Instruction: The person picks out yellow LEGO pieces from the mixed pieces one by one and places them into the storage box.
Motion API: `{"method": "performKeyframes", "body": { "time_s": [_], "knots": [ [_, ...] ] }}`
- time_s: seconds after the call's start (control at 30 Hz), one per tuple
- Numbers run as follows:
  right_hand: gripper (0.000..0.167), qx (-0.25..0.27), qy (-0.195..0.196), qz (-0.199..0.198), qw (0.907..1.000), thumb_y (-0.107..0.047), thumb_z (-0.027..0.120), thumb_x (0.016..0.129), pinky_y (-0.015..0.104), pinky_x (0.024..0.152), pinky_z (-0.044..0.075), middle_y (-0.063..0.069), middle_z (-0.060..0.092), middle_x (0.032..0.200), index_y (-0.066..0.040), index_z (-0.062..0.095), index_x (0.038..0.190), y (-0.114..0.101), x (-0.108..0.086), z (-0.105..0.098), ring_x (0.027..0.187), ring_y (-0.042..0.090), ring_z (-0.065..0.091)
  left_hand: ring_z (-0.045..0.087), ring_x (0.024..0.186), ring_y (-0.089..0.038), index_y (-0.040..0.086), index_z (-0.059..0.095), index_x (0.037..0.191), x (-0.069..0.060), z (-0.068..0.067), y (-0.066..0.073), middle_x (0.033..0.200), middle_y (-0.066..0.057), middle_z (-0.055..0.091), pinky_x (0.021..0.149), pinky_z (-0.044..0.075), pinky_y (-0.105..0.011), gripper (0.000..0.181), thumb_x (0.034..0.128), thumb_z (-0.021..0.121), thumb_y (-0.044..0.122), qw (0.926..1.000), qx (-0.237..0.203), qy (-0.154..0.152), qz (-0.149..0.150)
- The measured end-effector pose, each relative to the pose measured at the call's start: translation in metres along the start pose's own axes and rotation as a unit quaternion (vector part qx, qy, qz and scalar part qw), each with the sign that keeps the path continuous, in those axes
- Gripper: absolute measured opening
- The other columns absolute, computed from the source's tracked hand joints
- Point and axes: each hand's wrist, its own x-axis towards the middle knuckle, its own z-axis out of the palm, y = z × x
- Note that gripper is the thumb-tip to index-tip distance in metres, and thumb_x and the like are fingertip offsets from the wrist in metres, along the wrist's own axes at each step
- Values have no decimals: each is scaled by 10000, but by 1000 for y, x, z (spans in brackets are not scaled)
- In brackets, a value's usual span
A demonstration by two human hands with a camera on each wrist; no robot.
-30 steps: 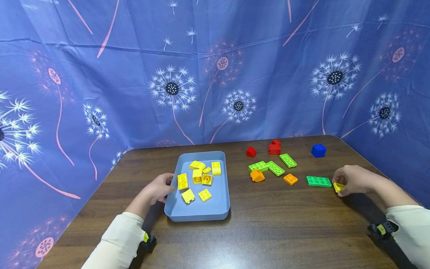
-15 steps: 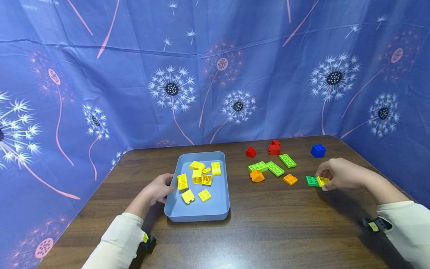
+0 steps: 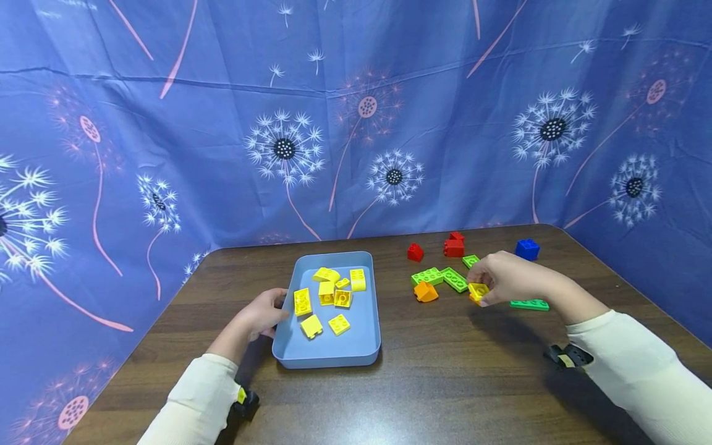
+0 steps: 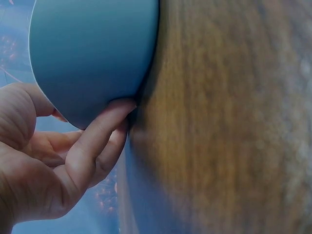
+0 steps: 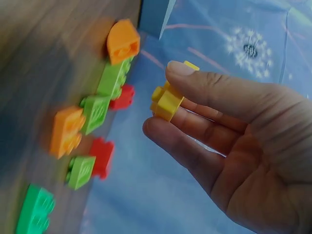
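Observation:
My left hand [image 3: 267, 314] holds the left wall of a blue plastic tray [image 3: 327, 360]. In the left wrist view its thumb is over the rim and the fingers press the outside near the tray's base. Several yellow building bricks [image 3: 302, 301] lie loose in the tray. My right hand [image 3: 508, 278] pinches another yellow building brick [image 5: 169, 103] between thumb and fingertips, above the table right of the tray. Below it, the flat orange brick [image 5: 67, 129] shows in the right wrist view but is mostly covered in the head view.
On the wooden table [image 3: 445, 383] lie light green bricks [image 3: 427, 276], an orange brick [image 3: 426, 292], red bricks [image 3: 453, 248], a blue brick [image 3: 526, 249] and a green brick [image 3: 529, 305], partly behind the right hand. A blue dandelion-patterned cloth [image 3: 334, 204] hangs behind.
My right hand has carried the yellow brick leftward from the table's right side, past the green brick, toward the tray. The left hand and tray have stayed in place.

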Motion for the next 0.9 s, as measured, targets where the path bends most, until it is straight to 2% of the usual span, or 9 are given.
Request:
{"method": "performKeyframes", "body": {
  "time_s": [0.1, 0.27, 0.47, 0.73, 0.9],
  "knots": [
    [319, -84, -53, -176, 9998, -115, 848, 722, 308, 664, 545, -69, 651, 849, -64, 712, 1006, -11, 12, 1, 759, 122, 591, 643, 952, -347, -21, 370, 1446, 0, 0, -1, 1284, -295, 494, 628, 600, -457, 565, 912, 555, -24, 10000, 44, -5, 10],
    [341, -55, -142, -466, 9988, -79, 834, 732, 374, 731, 571, -30, 676, 934, -74, 700, 1046, -26, 32, 2, 839, 169, 622, 634, 983, -357, -15, 367, 1450, 0, 0, 0, 1298, -292, 489, 639, 599, -463, 568, 918, 565, -10, 10000, 78, -43, -32],
    [343, -95, -185, -872, 9960, -6, 811, 738, 353, 751, 576, 15, 699, 996, -79, 708, 1057, -43, 55, 5, 882, 197, 641, 620, 1015, -377, -23, 365, 1447, 1, 0, 1, 1320, -298, 475, 659, 596, -481, 564, 917, 560, -9, 10000, 82, -22, -19],
    [335, -369, -254, -1151, 9923, -63, 839, 733, 311, 735, 556, -19, 691, 941, -91, 715, 1043, -72, 90, 1, 813, 144, 619, 626, 1002, -369, -31, 361, 1449, 1, 0, 0, 1306, -296, 486, 653, 598, -471, 569, 913, 553, -23, 10000, 36, -4, 46],
    [321, -308, -423, -1102, 9925, -72, 838, 737, 270, 666, 525, -6, 678, 875, -87, 719, 1034, -87, 113, 3, 722, 121, 566, 631, 993, -378, -32, 369, 1447, 0, 0, -2, 1284, -293, 502, 641, 599, -462, 568, 907, 543, -31, 10000, 21, 26, 83]
  ]
}}
